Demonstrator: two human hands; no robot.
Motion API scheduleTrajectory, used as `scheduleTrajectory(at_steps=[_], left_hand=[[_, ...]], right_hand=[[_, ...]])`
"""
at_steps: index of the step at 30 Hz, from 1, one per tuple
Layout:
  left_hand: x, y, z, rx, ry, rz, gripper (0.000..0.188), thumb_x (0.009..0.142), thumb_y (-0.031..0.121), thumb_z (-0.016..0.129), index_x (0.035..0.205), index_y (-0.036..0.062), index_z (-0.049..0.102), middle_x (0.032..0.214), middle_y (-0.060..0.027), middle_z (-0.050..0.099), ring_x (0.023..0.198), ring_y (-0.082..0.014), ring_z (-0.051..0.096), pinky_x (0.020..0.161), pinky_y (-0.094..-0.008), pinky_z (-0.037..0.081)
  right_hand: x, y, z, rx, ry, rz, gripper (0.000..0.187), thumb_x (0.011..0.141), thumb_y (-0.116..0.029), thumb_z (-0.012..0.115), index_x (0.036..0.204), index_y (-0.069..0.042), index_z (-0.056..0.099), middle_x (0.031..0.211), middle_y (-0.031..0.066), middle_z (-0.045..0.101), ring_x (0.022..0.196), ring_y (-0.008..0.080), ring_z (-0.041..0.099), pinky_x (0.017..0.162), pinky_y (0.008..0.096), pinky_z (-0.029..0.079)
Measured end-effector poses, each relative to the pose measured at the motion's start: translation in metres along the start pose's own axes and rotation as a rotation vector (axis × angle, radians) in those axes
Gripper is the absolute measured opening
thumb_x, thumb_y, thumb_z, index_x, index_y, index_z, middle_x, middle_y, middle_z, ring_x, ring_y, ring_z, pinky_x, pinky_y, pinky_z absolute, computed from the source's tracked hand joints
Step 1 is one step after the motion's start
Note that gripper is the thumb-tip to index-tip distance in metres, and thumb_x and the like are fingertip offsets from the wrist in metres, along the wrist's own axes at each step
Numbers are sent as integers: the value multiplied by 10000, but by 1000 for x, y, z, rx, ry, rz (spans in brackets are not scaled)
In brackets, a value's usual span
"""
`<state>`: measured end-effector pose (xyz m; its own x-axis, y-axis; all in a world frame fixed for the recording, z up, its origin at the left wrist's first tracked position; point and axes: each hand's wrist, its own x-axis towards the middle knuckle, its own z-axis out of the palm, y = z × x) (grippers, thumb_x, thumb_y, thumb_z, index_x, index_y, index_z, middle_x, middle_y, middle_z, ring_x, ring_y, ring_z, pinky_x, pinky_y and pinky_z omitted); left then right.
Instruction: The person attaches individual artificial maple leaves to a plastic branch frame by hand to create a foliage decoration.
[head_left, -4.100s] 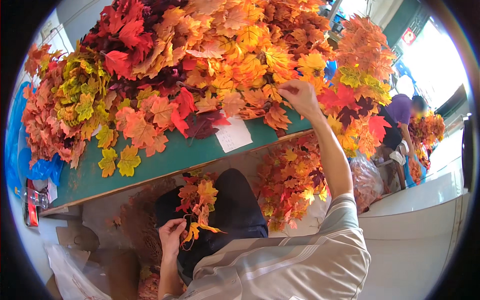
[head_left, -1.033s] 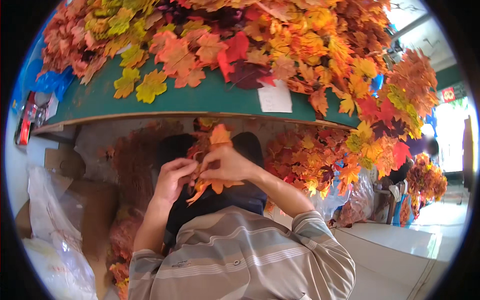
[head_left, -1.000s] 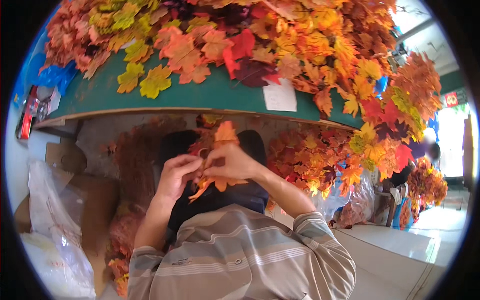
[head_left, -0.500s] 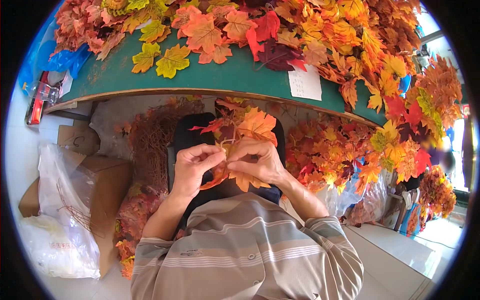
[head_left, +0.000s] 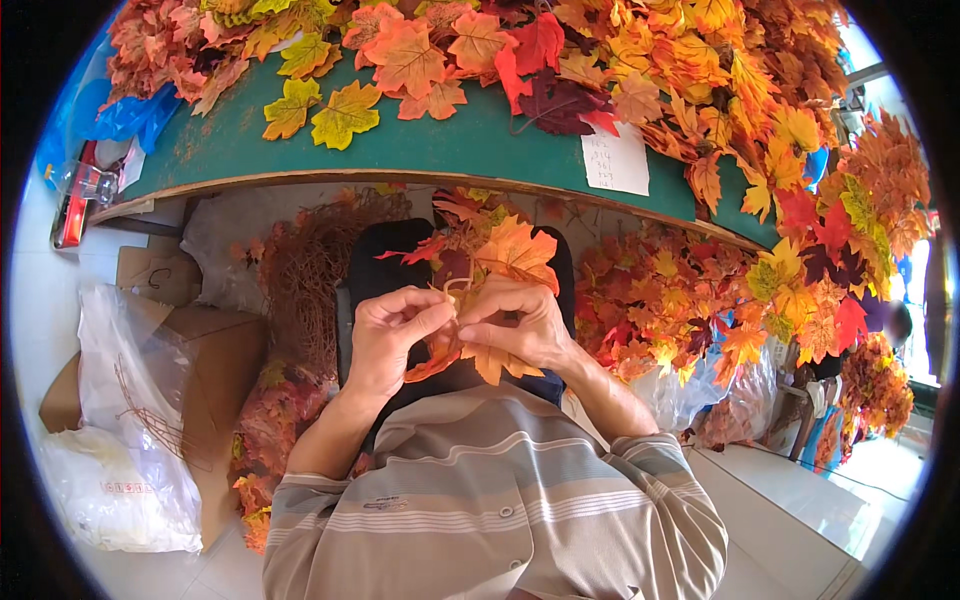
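Observation:
Above my lap I hold an artificial maple leaf garland (head_left: pixel 518 250) with orange, red and dark leaves. My left hand (head_left: pixel 392 335) is closed, thumb and forefinger pinching its thin pale stem near a small loop. Right beside it, my right hand (head_left: pixel 520 322) is closed too, thumb and fingers pressed together on the stem among the leaves. Orange leaves hang below both hands. The exact spot where the fingertips meet the stem is partly hidden.
Ahead is a green table (head_left: pixel 230 150) with a curved edge, piled with maple leaves (head_left: pixel 690 60) and holding a paper slip (head_left: pixel 615 160). Brown vine stems (head_left: pixel 305 290) hang at left, near a cardboard box (head_left: pixel 225 390) and plastic bag (head_left: pixel 125 480). More leaf garlands (head_left: pixel 660 290) lie at right.
Both hands keep their pinch on the garland and have hardly moved. The whole view has shifted very slightly.

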<state>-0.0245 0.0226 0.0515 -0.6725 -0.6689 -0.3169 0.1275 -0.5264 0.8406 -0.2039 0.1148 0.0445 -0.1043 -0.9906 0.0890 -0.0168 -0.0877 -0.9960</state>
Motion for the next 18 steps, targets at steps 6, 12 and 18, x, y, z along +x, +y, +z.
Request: scheduleTrajectory(at_steps=[6, 12, 18], left_hand=[[2, -3, 3, 8, 16, 14, 101, 826, 8, 685, 924, -15, 692, 835, -60, 680, 716, -106, 628, 677, -222, 496], [6, -5, 2, 15, 25, 21, 107, 824, 3, 684, 929, -15, 694, 846, -61, 679, 716, -97, 618, 675, -215, 483], [5, -5, 4, 63, 43, 8, 102, 824, 4, 681, 922, -23, 692, 830, -48, 669, 716, -85, 606, 672, -208, 468]], right_hand=[[2, 1, 0, 5, 0, 16, 83, 747, -37, 759, 816, -28, 714, 738, 46, 648, 740, 142, 558, 677, 284, 435], [6, 0, -2, 17, 4, 55, 85, 745, -48, 763, 806, -28, 708, 738, 40, 642, 745, 140, 564, 679, 280, 438], [1, -1, 0, 177, 33, 236, 81, 752, -29, 754, 797, -12, 689, 781, 44, 647, 767, 134, 582, 692, 270, 453]])
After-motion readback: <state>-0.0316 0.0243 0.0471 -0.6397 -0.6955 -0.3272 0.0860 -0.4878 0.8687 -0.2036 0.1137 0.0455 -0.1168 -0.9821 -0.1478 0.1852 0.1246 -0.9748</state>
